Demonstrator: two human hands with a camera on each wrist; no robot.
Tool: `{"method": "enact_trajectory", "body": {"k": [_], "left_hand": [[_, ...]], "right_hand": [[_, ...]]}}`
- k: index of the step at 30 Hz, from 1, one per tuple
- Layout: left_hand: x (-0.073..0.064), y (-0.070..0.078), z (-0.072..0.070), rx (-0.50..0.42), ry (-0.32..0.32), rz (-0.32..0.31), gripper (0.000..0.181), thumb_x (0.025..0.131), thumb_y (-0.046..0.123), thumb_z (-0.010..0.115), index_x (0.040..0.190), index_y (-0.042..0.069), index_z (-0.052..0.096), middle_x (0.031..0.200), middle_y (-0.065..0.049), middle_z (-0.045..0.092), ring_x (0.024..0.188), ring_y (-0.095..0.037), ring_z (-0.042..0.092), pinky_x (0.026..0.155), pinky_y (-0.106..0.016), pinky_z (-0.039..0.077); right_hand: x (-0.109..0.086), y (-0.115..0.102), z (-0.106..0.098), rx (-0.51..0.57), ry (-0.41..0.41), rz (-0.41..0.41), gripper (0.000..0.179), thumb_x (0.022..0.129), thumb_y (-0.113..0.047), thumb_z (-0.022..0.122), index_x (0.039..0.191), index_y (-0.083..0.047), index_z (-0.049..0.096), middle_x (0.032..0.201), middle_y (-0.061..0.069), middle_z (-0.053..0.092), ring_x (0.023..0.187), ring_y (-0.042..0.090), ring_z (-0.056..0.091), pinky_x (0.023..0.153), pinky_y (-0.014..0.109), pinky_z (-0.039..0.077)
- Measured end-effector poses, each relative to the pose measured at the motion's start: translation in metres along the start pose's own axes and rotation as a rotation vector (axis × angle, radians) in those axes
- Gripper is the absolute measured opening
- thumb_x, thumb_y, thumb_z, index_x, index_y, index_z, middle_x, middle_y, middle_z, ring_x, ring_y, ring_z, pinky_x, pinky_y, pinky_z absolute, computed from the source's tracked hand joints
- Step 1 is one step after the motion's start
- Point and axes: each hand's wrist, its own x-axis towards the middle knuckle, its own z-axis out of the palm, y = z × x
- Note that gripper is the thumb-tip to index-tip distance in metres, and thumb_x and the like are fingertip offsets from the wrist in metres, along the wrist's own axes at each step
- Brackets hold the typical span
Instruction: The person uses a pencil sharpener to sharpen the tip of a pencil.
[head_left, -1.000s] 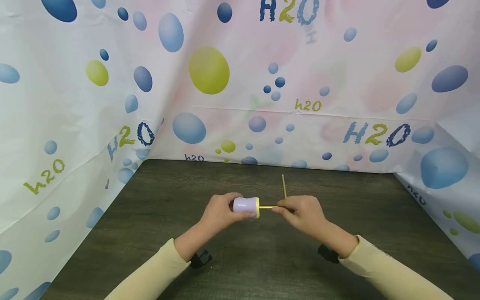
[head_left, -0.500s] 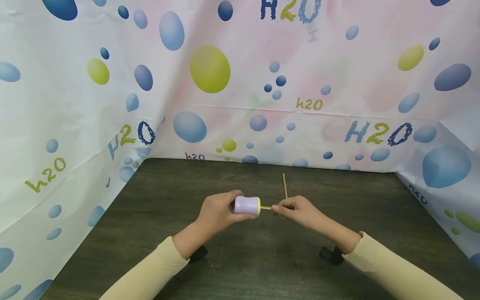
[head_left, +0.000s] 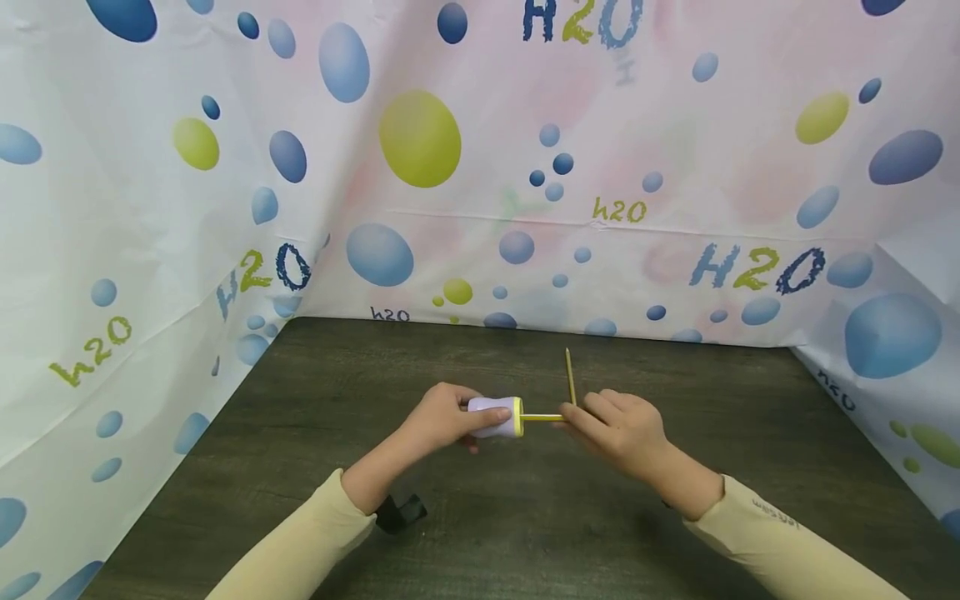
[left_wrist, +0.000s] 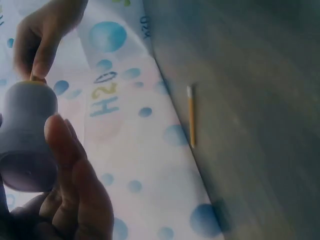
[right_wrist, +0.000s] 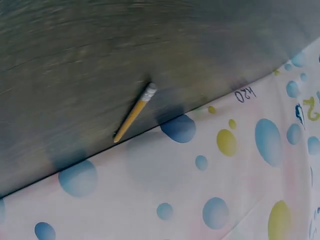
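Note:
In the head view my left hand (head_left: pixel 442 417) grips a lavender, waisted pencil sharpener (head_left: pixel 487 408) with a yellow rim, thumb lying across its side. A yellow pencil (head_left: pixel 542 417) enters the sharpener's rimmed end, and the fingers of my right hand (head_left: pixel 621 429) pinch its other end. Both are held above the table. The left wrist view has the sharpener (left_wrist: pixel 29 112) close up, left fingers (left_wrist: pixel 82 185) beside it and the right hand (left_wrist: pixel 47 37) beyond at the pencil. The pencil's inserted tip is hidden. Neither hand appears in the right wrist view.
A second pencil (head_left: pixel 570 375) lies on the dark wooden table (head_left: pixel 360 358), just beyond the right hand; its eraser end (right_wrist: pixel 149 90) shows in the right wrist view. A white sheet (head_left: pixel 480 200) with blue and green dots encloses the table's back and sides.
My right hand has turned over and shifted slightly right along the pencil, with more of its shaft showing than half a second ago. My left thumb has moved up across the sharpener.

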Motion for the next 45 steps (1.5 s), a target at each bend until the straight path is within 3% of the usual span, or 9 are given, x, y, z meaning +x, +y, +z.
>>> {"method": "enact_trajectory", "body": {"k": [10,17,20,22,26,30,33,39,45], "left_hand": [[-0.011,-0.006,0.017,0.197,0.202,0.206,0.043,0.078,0.034,0.088,0.104,0.003,0.074,0.081,-0.008,0.073,0.062,-0.01,0.061,0.055,-0.023,0.048],[-0.004,-0.015,0.018,0.783,0.646,1.092,0.072,0.053,0.054,0.098,0.097,0.006,0.068,0.076,0.0,0.074,0.061,-0.007,0.066,0.057,-0.021,0.054],[0.0,-0.017,0.018,0.874,0.693,1.271,0.079,0.048,0.059,0.098,0.098,0.006,0.067,0.078,0.001,0.074,0.064,-0.008,0.069,0.062,-0.023,0.058],[0.0,-0.019,0.021,0.866,0.637,1.194,0.075,0.051,0.058,0.098,0.098,0.006,0.069,0.078,0.001,0.075,0.065,-0.008,0.069,0.061,-0.022,0.057],[-0.003,-0.016,0.024,0.696,0.412,0.734,0.058,0.067,0.05,0.093,0.101,0.007,0.072,0.08,-0.001,0.075,0.062,-0.008,0.065,0.055,-0.018,0.049],[0.0,-0.004,0.017,0.34,0.146,0.274,0.044,0.084,0.043,0.083,0.104,0.005,0.074,0.082,-0.007,0.073,0.062,-0.013,0.061,0.056,-0.023,0.047],[0.002,0.002,0.011,0.132,-0.007,0.071,0.041,0.091,0.043,0.076,0.097,0.003,0.075,0.078,-0.014,0.072,0.055,-0.015,0.06,0.057,-0.031,0.052],[0.003,0.005,0.006,0.052,-0.121,-0.042,0.042,0.093,0.044,0.072,0.084,0.004,0.074,0.071,-0.017,0.072,0.045,-0.012,0.056,0.053,-0.031,0.053],[-0.002,0.006,0.016,0.141,0.068,0.132,0.042,0.085,0.038,0.083,0.104,0.001,0.074,0.081,-0.011,0.072,0.056,-0.014,0.061,0.053,-0.026,0.049]], "right_hand": [[0.007,-0.01,-0.008,0.212,-0.177,0.261,0.052,0.107,-0.047,0.049,0.074,-0.014,0.073,0.058,-0.007,0.063,0.045,0.004,0.051,0.042,0.017,0.037],[0.01,-0.004,-0.024,1.176,-0.857,1.237,0.034,0.103,-0.029,0.06,0.078,-0.009,0.07,0.053,-0.012,0.041,0.048,0.002,0.026,0.049,0.022,0.027],[-0.001,0.002,-0.023,1.412,-1.028,1.441,0.036,0.106,-0.032,0.053,0.076,-0.014,0.062,0.052,-0.013,0.03,0.044,0.003,0.019,0.045,0.021,0.02],[-0.005,0.003,-0.023,1.398,-1.045,1.42,0.039,0.106,-0.033,0.052,0.08,-0.007,0.065,0.053,-0.012,0.03,0.045,0.003,0.02,0.045,0.021,0.021],[-0.003,-0.003,-0.024,1.026,-0.842,1.171,0.038,0.105,-0.034,0.058,0.099,0.0,0.074,0.064,-0.005,0.059,0.054,-0.001,0.045,0.052,0.021,0.041],[-0.006,-0.007,-0.02,0.523,-0.487,0.62,0.042,0.104,-0.044,0.057,0.102,-0.006,0.075,0.086,0.001,0.074,0.066,0.001,0.064,0.057,0.018,0.05],[-0.009,-0.003,-0.014,0.223,-0.206,0.225,0.042,0.105,-0.042,0.054,0.094,-0.007,0.074,0.071,-0.001,0.063,0.054,0.008,0.054,0.048,0.02,0.043],[-0.008,0.001,-0.004,0.067,0.052,-0.08,0.035,0.106,-0.023,0.056,0.079,-0.009,0.073,0.057,-0.005,0.052,0.045,0.007,0.04,0.041,0.019,0.037],[-0.002,-0.007,-0.013,0.275,-0.179,0.257,0.049,0.107,-0.04,0.052,0.08,-0.009,0.076,0.059,-0.005,0.065,0.044,0.002,0.051,0.043,0.018,0.041]]}}
